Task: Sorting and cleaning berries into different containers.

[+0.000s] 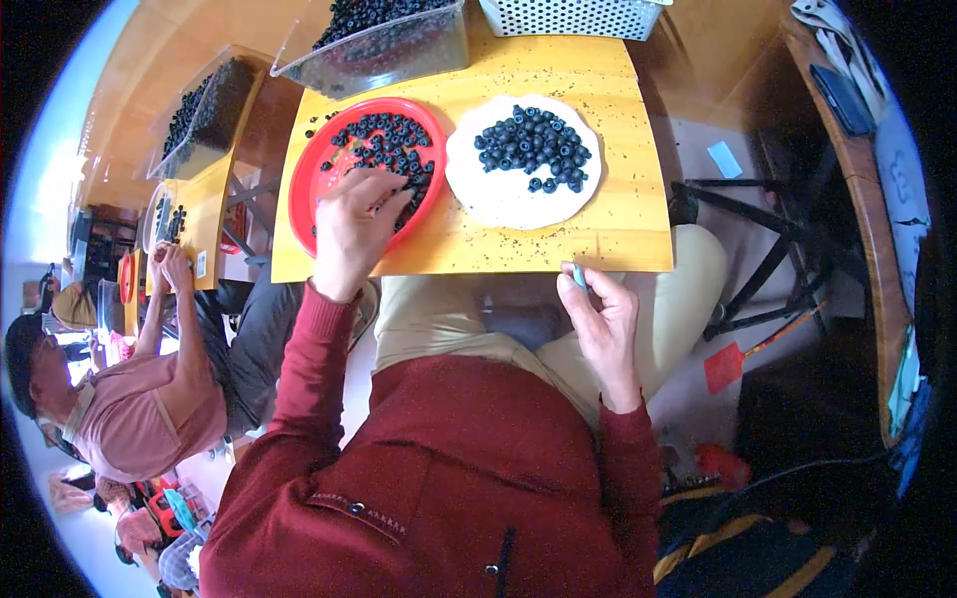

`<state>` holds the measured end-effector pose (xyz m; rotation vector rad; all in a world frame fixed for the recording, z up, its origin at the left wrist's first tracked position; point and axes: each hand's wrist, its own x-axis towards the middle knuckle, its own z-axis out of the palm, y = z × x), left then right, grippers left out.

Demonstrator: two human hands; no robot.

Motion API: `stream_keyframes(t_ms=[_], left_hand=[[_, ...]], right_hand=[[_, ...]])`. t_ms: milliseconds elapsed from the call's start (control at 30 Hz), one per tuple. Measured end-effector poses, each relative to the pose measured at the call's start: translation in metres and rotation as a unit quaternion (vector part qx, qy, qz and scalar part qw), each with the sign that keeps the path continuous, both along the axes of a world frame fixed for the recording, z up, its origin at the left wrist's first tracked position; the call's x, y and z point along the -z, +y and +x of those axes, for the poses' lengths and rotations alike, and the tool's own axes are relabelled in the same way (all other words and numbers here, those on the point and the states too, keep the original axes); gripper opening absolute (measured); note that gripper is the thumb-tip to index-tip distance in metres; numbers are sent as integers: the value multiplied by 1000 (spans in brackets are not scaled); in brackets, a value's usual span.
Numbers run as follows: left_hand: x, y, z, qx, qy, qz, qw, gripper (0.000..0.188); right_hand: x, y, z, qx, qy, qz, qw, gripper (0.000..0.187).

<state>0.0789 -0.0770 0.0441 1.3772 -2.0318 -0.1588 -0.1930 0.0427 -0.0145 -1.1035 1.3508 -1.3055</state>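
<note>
My left hand (349, 231) is over the near part of a red plate (302, 194), its fingers curled in a pinch among dark blueberries (384, 140). Whatever lies between those fingertips is hidden. At the table's front edge, my right hand (610, 324) grips a small light-blue stick-like tool (578, 275) between thumb and fingers; most of it is covered by the hand. To the right of the red plate, a white plate with a wavy rim (469, 194) holds a heap of blueberries (533, 148).
A clear plastic bin (424, 55) of dark berries and a white perforated basket (568, 20) stand at the far edge. Small dark crumbs dot the wooden table (633, 179). Another person (150, 399) works at a table on the left. Black metal legs (768, 239) stand right.
</note>
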Motion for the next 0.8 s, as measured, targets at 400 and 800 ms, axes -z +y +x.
stream_keyframes(t_ms=[400, 800], left_hand=[[29, -15, -108, 147, -127, 39, 980, 18], [26, -28, -112, 150, -96, 102, 979, 17]], right_hand=[[15, 18, -15, 31, 3, 6, 999, 25], [26, 24, -16, 50, -72, 12, 996, 23]])
